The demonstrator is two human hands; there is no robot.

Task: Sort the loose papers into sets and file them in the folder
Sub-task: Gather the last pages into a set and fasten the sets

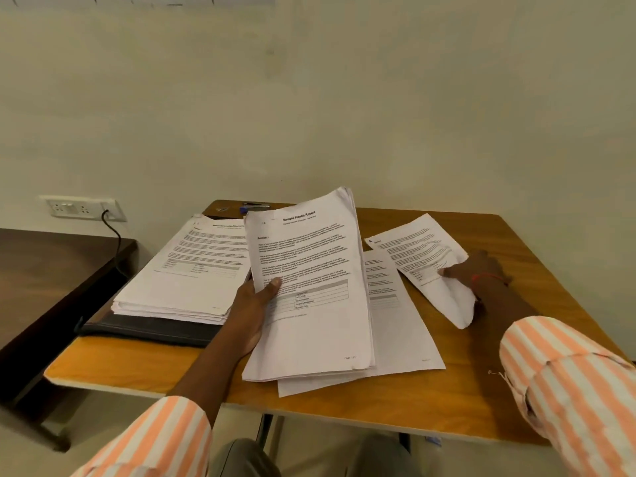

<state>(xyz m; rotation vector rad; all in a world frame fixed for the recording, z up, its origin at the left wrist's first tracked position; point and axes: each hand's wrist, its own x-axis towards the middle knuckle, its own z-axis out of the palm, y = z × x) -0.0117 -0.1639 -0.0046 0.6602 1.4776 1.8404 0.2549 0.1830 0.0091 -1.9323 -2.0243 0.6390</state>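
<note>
Left hand (256,304) grips Sample Health Report stack (309,270), thumb on top, over a loose sheet (406,325) mid tabletop (481,390). Right hand (481,273) pinches curled sheet (423,253) further right. Paper pile (186,270) lies on black folder (148,330), left side.

Pale wall (309,98); socket plate (82,208); wooden table (516,242); dark side table (51,270).

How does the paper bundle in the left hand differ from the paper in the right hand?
The bundle is a thick sheaf; the right-hand paper looks far thinner. The bundle is tilted up from the table, gripped by the left hand; the right-hand paper lies on the table, its near end curled in the right hand. Both are white printed pages.
</note>
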